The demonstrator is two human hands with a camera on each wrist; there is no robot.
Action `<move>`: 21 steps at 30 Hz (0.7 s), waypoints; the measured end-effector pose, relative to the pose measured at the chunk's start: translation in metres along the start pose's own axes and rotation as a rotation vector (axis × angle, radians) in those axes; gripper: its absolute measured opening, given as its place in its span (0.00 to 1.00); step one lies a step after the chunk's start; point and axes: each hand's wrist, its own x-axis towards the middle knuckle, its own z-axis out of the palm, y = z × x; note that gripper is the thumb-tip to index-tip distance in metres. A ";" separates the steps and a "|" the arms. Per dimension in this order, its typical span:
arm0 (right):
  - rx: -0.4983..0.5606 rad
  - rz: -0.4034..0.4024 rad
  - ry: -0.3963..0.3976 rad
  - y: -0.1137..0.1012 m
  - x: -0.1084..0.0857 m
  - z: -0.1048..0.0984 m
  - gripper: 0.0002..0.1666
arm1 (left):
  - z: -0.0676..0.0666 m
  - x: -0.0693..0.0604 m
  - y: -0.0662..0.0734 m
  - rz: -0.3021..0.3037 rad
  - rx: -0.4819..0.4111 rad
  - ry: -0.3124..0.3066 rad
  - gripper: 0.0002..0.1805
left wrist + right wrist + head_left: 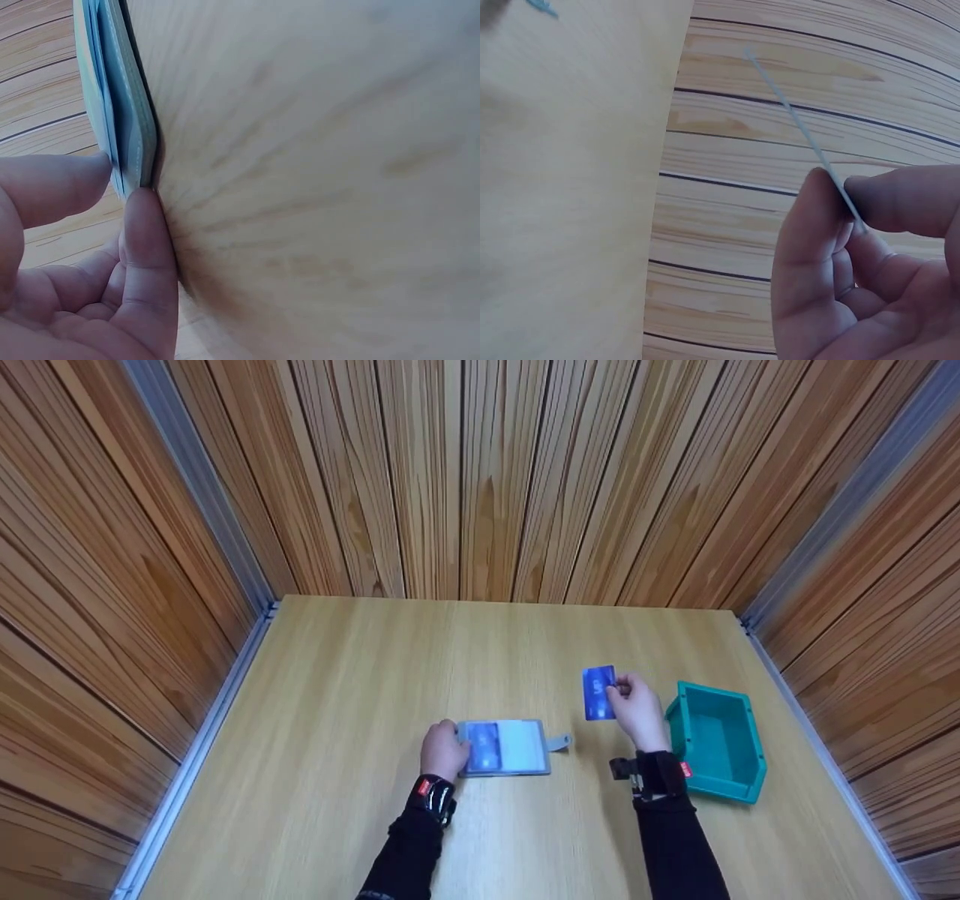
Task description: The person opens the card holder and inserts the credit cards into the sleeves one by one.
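Note:
A light-blue card holder (523, 746) lies spread on the table, its snap strap (559, 743) sticking out to the right. Behind its left clear sleeve sits a blue card (484, 745). My left hand (444, 750) pinches the holder's left edge between thumb and fingers; the left wrist view shows the thumb on the sleeves (101, 90). Up and to the right, my right hand (637, 709) holds another blue card (598, 693) by its right edge, above the table. The right wrist view shows that card (802, 131) edge-on between thumb and finger.
A green plastic bin (716, 742) stands on the table just right of my right hand and wrist. Wood-plank walls (495, 480) rise behind and on both sides of the table (337, 675), with metal rails along the side edges.

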 end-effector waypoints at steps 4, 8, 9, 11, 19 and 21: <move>0.031 0.011 -0.018 -0.002 -0.003 0.010 0.18 | 0.001 0.000 -0.001 0.007 -0.007 0.006 0.15; 0.059 0.010 -0.032 -0.004 -0.005 0.019 0.18 | 0.000 -0.001 -0.002 0.025 -0.009 0.020 0.14; 0.065 0.009 -0.034 -0.005 -0.006 0.021 0.17 | 0.000 -0.001 -0.002 0.028 -0.008 0.022 0.14; 0.070 0.000 -0.034 -0.006 -0.007 0.025 0.17 | 0.000 0.000 -0.002 0.030 -0.005 0.024 0.14; 0.098 -0.003 -0.062 -0.010 -0.011 0.037 0.16 | 0.000 0.001 -0.002 0.033 0.007 0.022 0.14; 0.103 -0.006 -0.065 -0.011 -0.012 0.041 0.16 | 0.000 0.001 -0.002 0.030 0.007 0.022 0.14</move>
